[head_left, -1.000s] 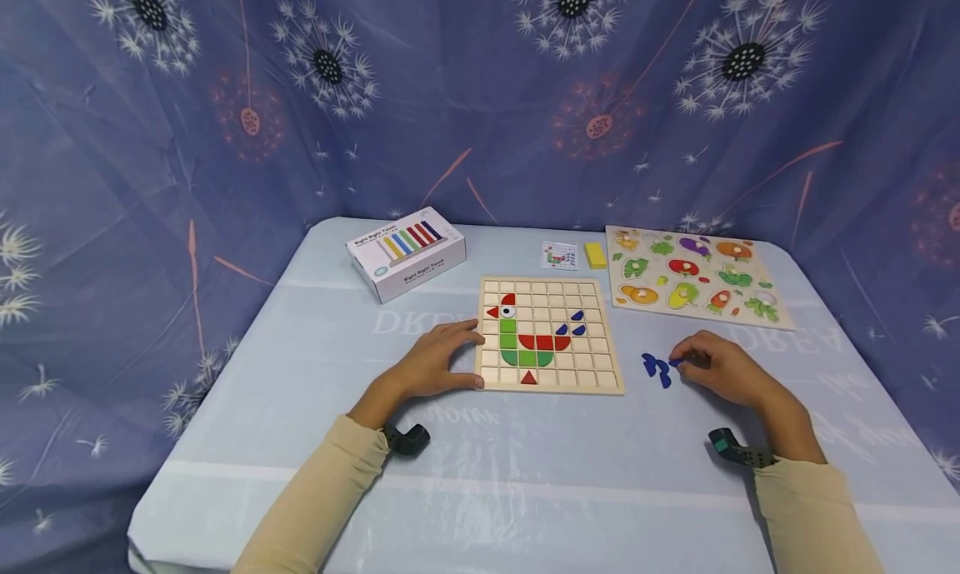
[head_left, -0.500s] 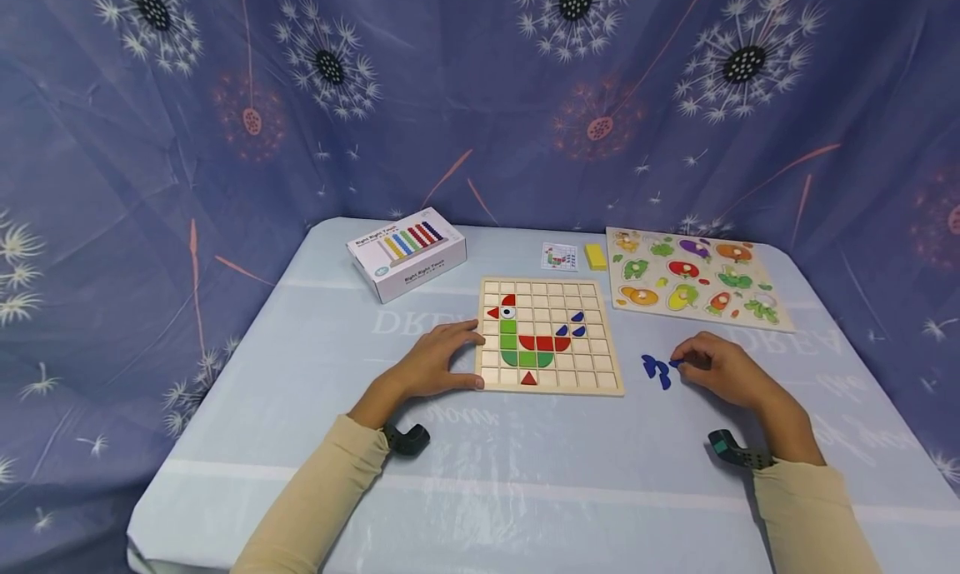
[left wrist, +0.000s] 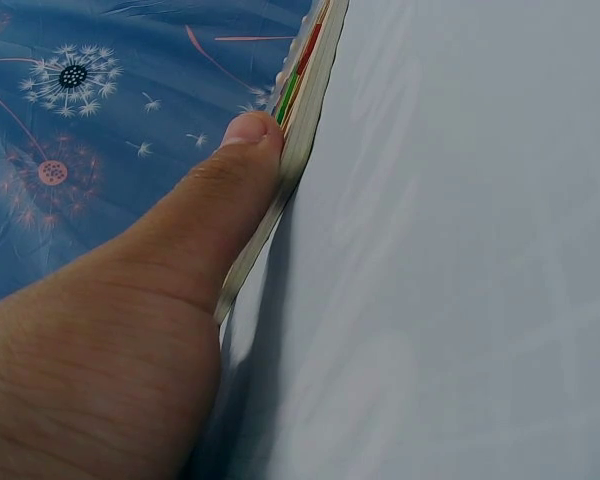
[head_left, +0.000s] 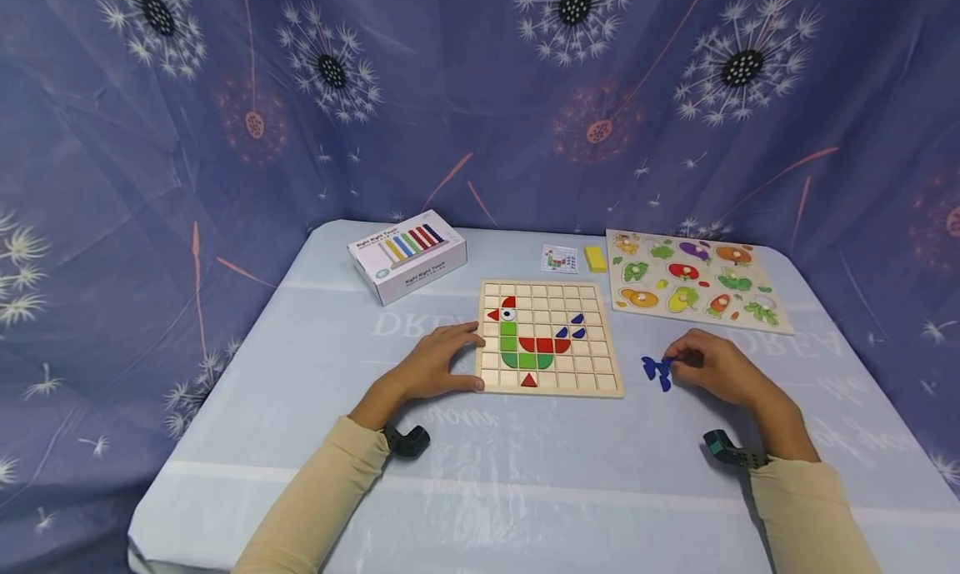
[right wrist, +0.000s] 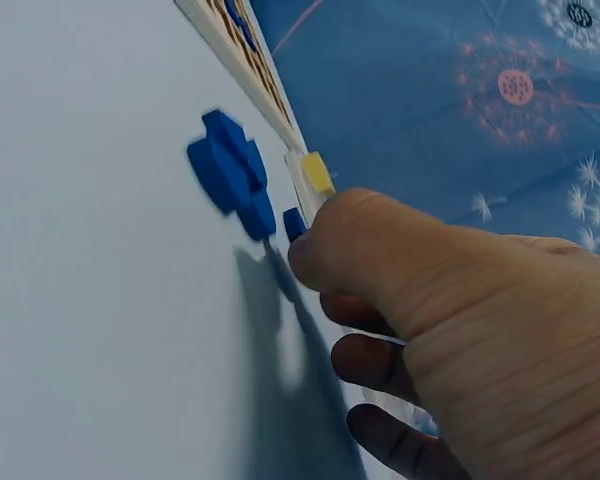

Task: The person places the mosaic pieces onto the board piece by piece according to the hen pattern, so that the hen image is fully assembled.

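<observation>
My left hand [head_left: 435,359] touches the left edge of a wooden grid board [head_left: 592,381], thumb at its near corner and fingertips further up the side; in the left wrist view the thumb [left wrist: 230,190] lies along that edge. Red, green and blue pieces form a bird on the board, with a round eye piece [head_left: 507,315] and a red triangle [head_left: 528,381] in the bottom row. To the right of the board, my right hand [head_left: 716,366] pinches a small blue piece [right wrist: 295,224] between thumb and fingers. Right beside it lie several blue semicircle-like pieces [right wrist: 228,170] in a cluster.
A white box [head_left: 408,257] with coloured bars printed on it stands at the back left. Behind the board lie a small picture card [head_left: 559,258] and a yellow block [head_left: 596,259]. A vegetable puzzle board [head_left: 697,278] lies at the back right.
My right hand has shifted slightly left, bringing the pinched blue piece up to the blue cluster. The left hand and the board have stayed in place.
</observation>
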Motion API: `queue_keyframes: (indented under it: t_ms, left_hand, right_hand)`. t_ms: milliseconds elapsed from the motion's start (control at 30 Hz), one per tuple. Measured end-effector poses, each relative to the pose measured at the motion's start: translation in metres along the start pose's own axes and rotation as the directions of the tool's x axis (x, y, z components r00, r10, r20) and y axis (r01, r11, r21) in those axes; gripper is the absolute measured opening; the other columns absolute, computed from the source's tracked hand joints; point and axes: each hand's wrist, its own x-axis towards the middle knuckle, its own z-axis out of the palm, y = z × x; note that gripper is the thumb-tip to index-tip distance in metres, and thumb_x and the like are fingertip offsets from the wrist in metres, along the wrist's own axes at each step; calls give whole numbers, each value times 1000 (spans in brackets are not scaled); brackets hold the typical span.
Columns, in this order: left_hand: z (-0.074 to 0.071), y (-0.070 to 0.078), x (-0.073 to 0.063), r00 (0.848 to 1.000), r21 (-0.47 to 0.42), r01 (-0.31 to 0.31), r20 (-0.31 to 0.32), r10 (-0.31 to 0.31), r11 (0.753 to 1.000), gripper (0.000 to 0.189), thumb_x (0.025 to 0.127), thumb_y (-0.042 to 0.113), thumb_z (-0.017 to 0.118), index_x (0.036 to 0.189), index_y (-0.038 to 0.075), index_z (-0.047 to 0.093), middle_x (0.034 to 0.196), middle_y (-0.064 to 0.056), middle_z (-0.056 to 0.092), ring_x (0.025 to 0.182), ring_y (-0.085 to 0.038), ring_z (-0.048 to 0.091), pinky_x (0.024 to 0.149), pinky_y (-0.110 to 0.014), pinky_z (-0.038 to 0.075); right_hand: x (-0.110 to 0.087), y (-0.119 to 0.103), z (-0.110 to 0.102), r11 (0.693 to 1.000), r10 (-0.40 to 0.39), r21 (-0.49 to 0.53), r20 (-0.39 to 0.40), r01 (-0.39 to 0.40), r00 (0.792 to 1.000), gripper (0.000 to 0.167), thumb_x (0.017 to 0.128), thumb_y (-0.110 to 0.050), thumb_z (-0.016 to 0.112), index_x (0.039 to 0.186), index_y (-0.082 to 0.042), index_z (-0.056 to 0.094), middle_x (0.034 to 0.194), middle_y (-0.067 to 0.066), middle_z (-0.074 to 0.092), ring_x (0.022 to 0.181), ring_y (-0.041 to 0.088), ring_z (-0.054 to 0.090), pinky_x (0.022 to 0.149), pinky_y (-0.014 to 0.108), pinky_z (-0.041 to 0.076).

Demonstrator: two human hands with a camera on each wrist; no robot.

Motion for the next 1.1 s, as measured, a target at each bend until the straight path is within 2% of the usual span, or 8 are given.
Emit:
queue_keyframes:
  t_ms: [300,433,600,800,933,1100]
  left_hand:
    - [0,0,0,1000,1,5,-2,-5,1000,70,84,54,79,140,21,54,162,-4,33,147,-28,29,117,-52,23]
    - [0,0,0,1000,-3,0,-4,0,1000,69,84,53,79,140,21,54,162,-5,33,146,-29,29,117,-53,23]
    - [-1,2,-1,1000,-20,-3,-1,2,1000,69,84,52,80,139,19,55,162,-6,33,146,-30,29,117,-53,23]
    - [1,3,-2,1000,-29,12,8,-12,999,70,84,52,80,140,19,55,162,-5,33,147,-29,28,117,-53,22]
    - [1,2,-2,1000,-31,1,2,-1,1000,70,84,52,80,139,19,55,162,-6,34,146,-30,30,117,-54,23]
    - [-2,2,-2,1000,-27,-10,-6,9,1000,70,84,52,80,139,18,55,161,-7,34,146,-30,31,116,-54,24]
  right_hand:
    - [28,-25,2,995,-91,48,-3,91,996,21,84,3,78,99,-11,71,93,-4,62,82,15,54,71,24,48]
    - [43,-39,8,986,-146,89,18,144,989,23,84,3,78,100,-12,71,95,-4,62,83,16,53,70,27,50]
    - [62,-58,21,972,-195,147,80,182,977,22,86,4,77,102,-11,72,97,-3,64,85,17,55,71,30,51]
    - [80,-72,42,968,-205,180,168,174,964,18,89,-1,75,104,-12,74,101,-3,64,91,17,57,80,35,51]
    - [86,-76,50,969,-214,164,195,183,957,18,89,-1,74,103,-13,74,102,-4,65,97,17,58,88,39,51]
    - [87,-76,52,969,-208,172,175,179,962,22,87,3,73,102,-12,73,102,-2,62,89,18,54,77,33,49]
